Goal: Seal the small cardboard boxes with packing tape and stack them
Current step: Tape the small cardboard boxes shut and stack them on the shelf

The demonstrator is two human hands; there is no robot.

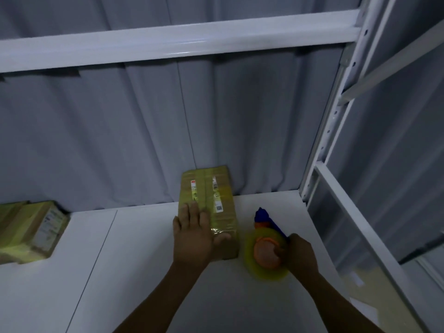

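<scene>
A small cardboard box [216, 198] lies on the white shelf [120, 272], its far end against the grey curtain. Shiny tape and printed labels run along its top. My left hand [195, 233] lies flat on the near end of the box, fingers straight, thumb spread over the taped edge. Just right of the box, my right hand [301, 254] grips a tape dispenser [266, 246] with a blue frame, an orange hub and a yellowish tape roll, resting on the shelf.
Taped cardboard boxes [31, 233] sit stacked at the far left of the shelf. A white shelf beam [180, 46] crosses overhead. A perforated white upright [331, 121] and side rail [360, 224] bound the right side.
</scene>
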